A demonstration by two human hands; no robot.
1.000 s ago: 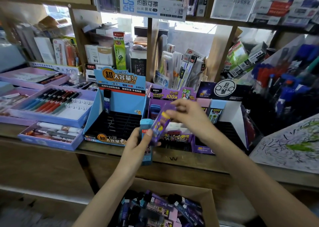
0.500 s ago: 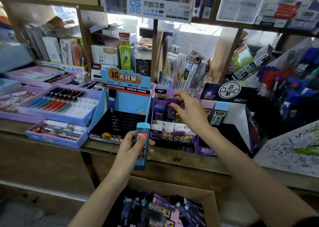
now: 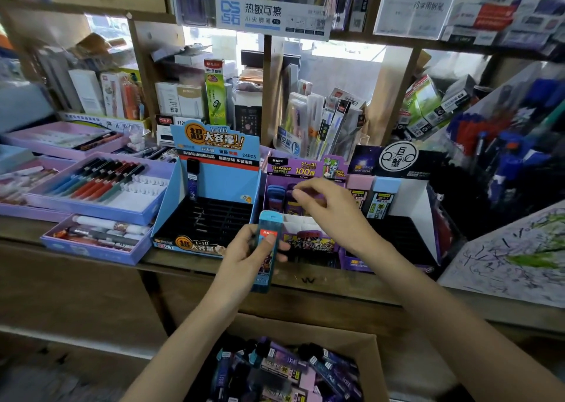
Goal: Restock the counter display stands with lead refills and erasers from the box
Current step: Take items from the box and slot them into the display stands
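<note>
Right hand (image 3: pixel 330 209) hangs over the purple display stand (image 3: pixel 293 169) at twelve o'clock, fingertips curled down onto the back-row purple refill packs (image 3: pixel 290 209). Pinching one or only nudging, I can't tell. Left hand (image 3: pixel 244 255) grips a teal-capped lead refill case (image 3: pixel 269 223) upright, just in front of that stand. Best to seat the pack square in its slot before bringing the teal one over. The cardboard box (image 3: pixel 305 325) of stock sits at six o'clock.

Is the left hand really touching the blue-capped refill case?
Touching. The head view shows the left hand gripping the blue-capped refill case, with its thumb pressed across the front label.
</note>
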